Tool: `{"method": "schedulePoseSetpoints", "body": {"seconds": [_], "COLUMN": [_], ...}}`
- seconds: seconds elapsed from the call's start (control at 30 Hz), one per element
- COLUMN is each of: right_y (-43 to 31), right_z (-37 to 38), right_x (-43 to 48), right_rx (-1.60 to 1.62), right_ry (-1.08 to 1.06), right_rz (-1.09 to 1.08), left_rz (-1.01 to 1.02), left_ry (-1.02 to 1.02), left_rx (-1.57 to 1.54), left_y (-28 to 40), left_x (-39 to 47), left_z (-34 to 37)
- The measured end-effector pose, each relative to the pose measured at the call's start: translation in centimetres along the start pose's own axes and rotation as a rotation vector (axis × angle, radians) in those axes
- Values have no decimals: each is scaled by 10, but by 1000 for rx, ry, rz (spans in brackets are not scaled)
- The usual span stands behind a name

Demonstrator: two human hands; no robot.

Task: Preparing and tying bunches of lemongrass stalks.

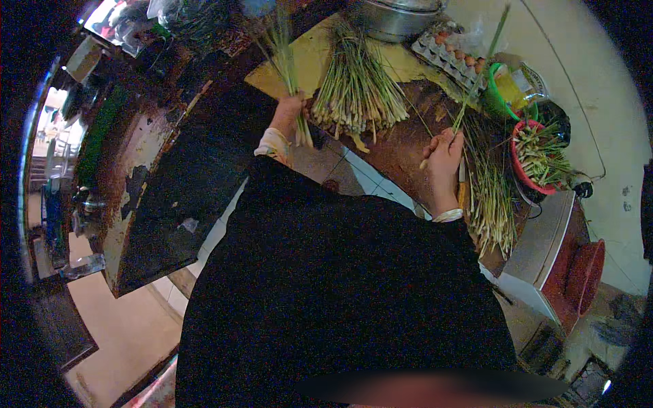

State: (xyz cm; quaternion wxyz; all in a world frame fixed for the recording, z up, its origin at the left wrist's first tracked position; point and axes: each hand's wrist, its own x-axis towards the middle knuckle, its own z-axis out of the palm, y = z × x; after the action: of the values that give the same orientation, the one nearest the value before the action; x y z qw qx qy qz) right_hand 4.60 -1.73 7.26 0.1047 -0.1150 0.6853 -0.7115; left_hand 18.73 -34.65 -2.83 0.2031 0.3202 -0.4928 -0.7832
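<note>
My left hand [291,109] is closed around a small bunch of green stalks [287,66], pale ends pointing down towards me. In my right hand [443,148] are a few long green stalks [477,84], slanting up to the right. Between my hands a large tied bundle of the same stalks [357,92] lies on the brown table, its tops on a yellow sheet [311,51]. Beside my right wrist lies a loose pile of stalks [490,204], and a knife with a yellowish handle [461,191] is between the wrist and that pile.
A metal pot [400,20] and a carton of eggs [449,58] stand at the back. To the right are a green basin [492,94] with packets and a red bowl [518,158] of cut stalk pieces. A dark table [173,204] stands at left.
</note>
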Motion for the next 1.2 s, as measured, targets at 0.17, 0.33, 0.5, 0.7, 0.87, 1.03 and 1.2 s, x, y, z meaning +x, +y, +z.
{"method": "schedulePoseSetpoints", "body": {"seconds": [0.17,0.33,0.5,0.7,0.87,1.03,1.2], "right_y": [53,43,52,27,-17,-9,-9], "right_z": [5,47,37,69,126,131,97], "right_x": [29,27,36,37,31,43,38], "right_rx": [-433,-188,-271,-93,156,159,199], "right_ry": [141,-66,41,-53,-212,-388,-299], "right_rz": [-73,8,156,333,373,320,391], "left_rz": [360,60,237,-258,-283,31,-66], "left_ry": [97,79,-201,-363,-413,-604,-384], "left_rx": [690,1241,1196,-73,20,484,322], "left_y": [-61,-105,-82,35,34,32,34], "left_x": [72,125,111,22,17,-22,-37], "left_z": [-15,-82,-19,33,52,101,117]}}
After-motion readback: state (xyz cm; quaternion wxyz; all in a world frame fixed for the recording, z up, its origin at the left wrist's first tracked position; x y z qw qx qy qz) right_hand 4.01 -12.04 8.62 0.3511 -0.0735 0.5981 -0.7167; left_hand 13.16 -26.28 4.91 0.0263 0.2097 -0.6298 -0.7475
